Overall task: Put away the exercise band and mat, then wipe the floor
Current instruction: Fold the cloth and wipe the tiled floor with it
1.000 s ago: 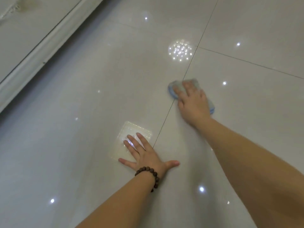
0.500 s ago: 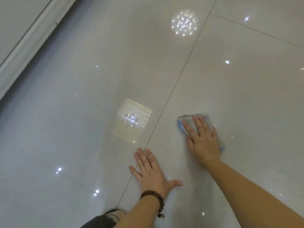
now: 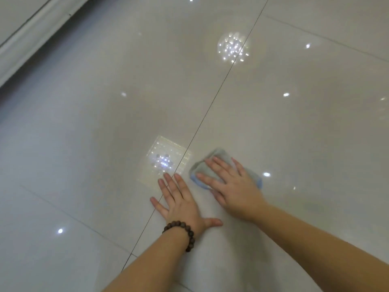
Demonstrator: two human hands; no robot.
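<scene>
Right hand (image 3: 235,184) flat, pressing cloth (image 3: 219,163) (grey-blue) on floor (image 3: 105,123); left hand (image 3: 181,199) spread, grip released, beside it.

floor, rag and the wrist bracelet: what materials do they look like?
Floor: glazed or polished tile, probably ceramic or porcelain; mirror-sharp light reflections and thin grout lines.
Rag: soft woven cloth, possibly microfibre; grey with a blue edge, rumpled under the right hand.
Bracelet: round dark brown beads, matte, likely wood.

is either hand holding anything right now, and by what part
Nothing is gripped. The right hand presses flat on top of the cloth, fingers straight. The left hand rests flat on the bare floor.
</scene>
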